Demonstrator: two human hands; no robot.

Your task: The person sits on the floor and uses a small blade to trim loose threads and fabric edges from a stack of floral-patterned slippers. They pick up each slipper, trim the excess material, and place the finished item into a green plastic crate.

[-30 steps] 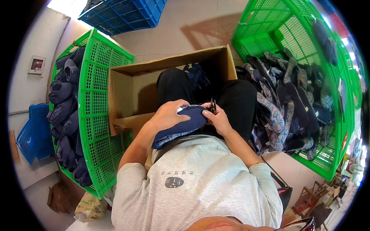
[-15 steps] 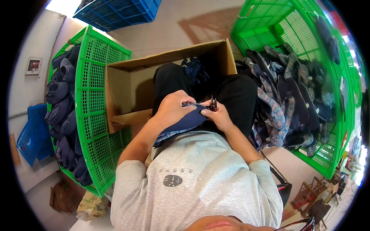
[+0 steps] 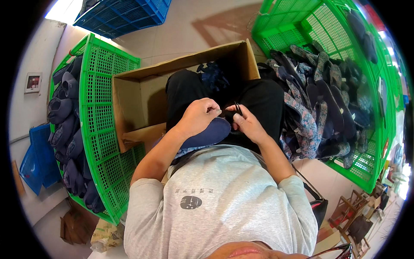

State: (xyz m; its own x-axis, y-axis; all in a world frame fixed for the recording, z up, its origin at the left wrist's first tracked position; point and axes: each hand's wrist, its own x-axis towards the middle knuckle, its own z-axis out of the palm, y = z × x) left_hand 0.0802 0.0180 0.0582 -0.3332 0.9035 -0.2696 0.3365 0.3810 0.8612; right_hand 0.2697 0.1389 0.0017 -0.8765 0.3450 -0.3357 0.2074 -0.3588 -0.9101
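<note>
A navy slipper [image 3: 213, 132], sole side showing, with floral fabric along its lower edge, lies across my lap beneath my left forearm. Just above its rounded end, my left hand [image 3: 200, 115] is closed in a pinch; what its fingertips hold, if anything, is too small to make out. My right hand [image 3: 248, 124], to the right of the slipper's end, is closed around small dark thread snips [image 3: 237, 108], whose points stick up past the fingers. A gap separates the two hands.
A cardboard box [image 3: 133, 97] stands open around my knees, dark blue patterned pieces [image 3: 212, 77] inside. At left, a green crate [image 3: 101, 108] holds navy slippers [image 3: 64, 110]. At right, another green crate [image 3: 366, 175] is heaped with floral and navy slippers [image 3: 308, 123]. A blue crate [image 3: 125, 17] stands beyond.
My hands have drawn apart at the slipper's end. The left fingers have come off its edge into a pinch, and the right hand has let go of the edge, keeping the snips.
</note>
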